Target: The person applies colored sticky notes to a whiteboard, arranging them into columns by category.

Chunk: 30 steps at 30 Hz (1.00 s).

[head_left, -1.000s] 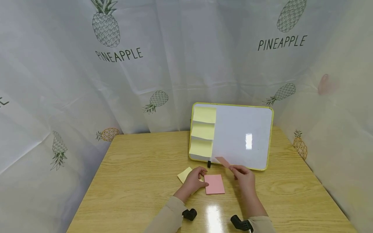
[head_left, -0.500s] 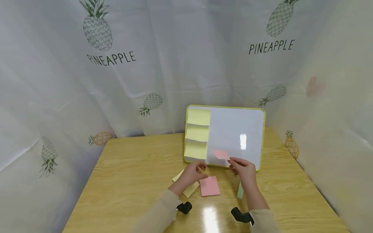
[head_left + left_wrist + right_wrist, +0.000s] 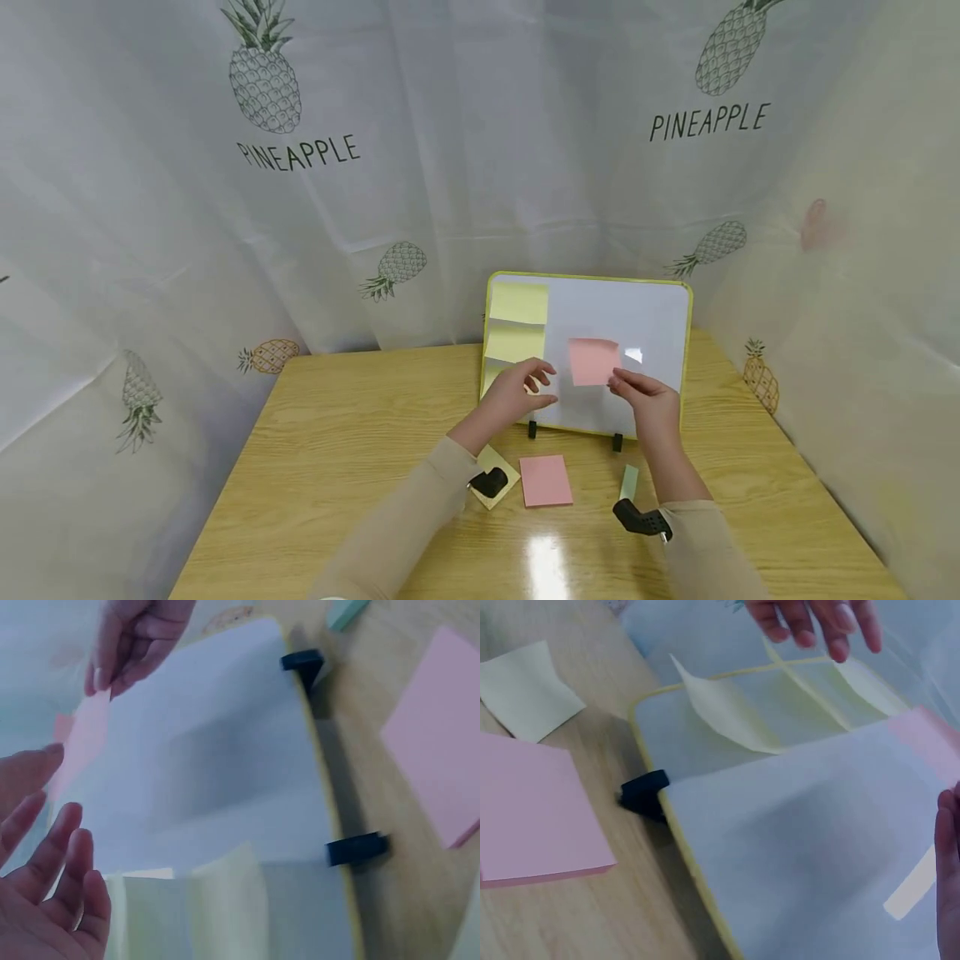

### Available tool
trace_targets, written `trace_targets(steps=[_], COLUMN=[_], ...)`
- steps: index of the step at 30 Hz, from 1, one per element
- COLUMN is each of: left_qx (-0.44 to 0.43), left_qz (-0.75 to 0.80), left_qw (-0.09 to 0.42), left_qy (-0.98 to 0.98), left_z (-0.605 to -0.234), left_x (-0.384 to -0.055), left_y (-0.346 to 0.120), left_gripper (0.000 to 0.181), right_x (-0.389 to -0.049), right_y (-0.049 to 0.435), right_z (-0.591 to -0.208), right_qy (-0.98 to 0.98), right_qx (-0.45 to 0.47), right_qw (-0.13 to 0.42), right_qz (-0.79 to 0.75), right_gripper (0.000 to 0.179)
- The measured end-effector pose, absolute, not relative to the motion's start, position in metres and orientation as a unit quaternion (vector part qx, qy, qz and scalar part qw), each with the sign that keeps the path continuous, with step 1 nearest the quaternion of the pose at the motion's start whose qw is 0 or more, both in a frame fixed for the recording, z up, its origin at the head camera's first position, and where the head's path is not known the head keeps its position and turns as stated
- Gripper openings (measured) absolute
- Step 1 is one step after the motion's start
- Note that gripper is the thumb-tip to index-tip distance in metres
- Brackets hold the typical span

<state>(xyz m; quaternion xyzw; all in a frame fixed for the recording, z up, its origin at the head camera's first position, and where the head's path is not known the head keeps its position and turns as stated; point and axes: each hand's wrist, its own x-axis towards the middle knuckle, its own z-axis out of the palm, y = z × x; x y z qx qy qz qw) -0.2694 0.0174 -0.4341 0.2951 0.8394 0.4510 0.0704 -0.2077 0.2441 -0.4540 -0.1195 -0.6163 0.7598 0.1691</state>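
My right hand [image 3: 649, 406] pinches a single pink sticky note [image 3: 593, 362] by its lower right corner, in front of the whiteboard [image 3: 585, 304]. To the left of that note, my left hand [image 3: 516, 392] hovers with its fingers loosely bent and nothing between them. It partly covers the lowest of three yellow sticky notes [image 3: 519, 302] stuck in a column down the board's left side. In the left wrist view, the held pink note [image 3: 88, 735] hangs close to the left fingertips, and I cannot tell whether they touch.
On the wooden table [image 3: 360, 425] lie a pink sticky note pad [image 3: 546, 481], a yellow pad [image 3: 497, 462] partly behind the left wrist camera, and a green pad [image 3: 629, 481] by the right wrist. Black feet [image 3: 617, 442] support the board. A pineapple-print curtain [image 3: 480, 167] hangs behind.
My right hand has raised the pink note from low by the board's bottom edge to mid-board, its face now turned to view. The left hand has moved up from beside the pink pad.
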Motion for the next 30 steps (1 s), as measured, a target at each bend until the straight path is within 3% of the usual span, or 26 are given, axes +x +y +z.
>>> trace_targets(steps=[14,30], left_qx=[0.290,0.233], left_qz=[0.377,0.447], left_qw=[-0.066,-0.041], left_qy=[0.877,0.863], left_z=[-0.401,-0.401], left_x=[-0.339,-0.364], left_y=[0.044,0.060], left_gripper=[0.039,0.048], right_x=[-0.274,-0.303], right_y=[0.248,0.234], right_z=[-0.434,-0.431], right_qy=[-0.634,-0.633], right_qx=[-0.150,-0.159], right_qw=[0.194,0.218], right_qz=[0.733,0.726], right_gripper=[0.036,0.034])
